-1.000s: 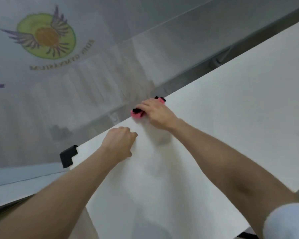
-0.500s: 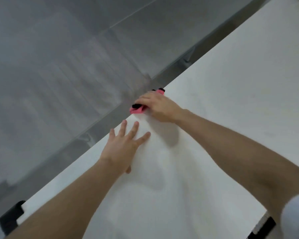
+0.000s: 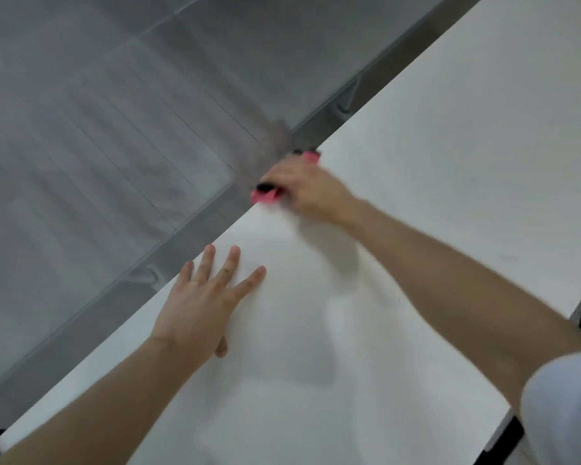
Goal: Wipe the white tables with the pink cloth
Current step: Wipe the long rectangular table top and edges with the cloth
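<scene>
cloth: pink cloth (image 3: 265,195) with a black trim, bunched, at the far edge of the flat white table (image 3: 450,162); mostly covered by the hand.
right hand (image 3: 307,187): on top of the cloth, fingers bent over it and gripping it against the tabletop; motion-blurred.
left hand (image 3: 198,307): flat on the table near the same edge, fingers spread, holding nothing.
sleeve: white short sleeve (image 3: 564,407) on the right arm.
beyond edge: grey tiled floor (image 3: 98,129).

The white table (image 3: 450,169) bears the pink cloth (image 3: 265,196) at its far edge.
</scene>
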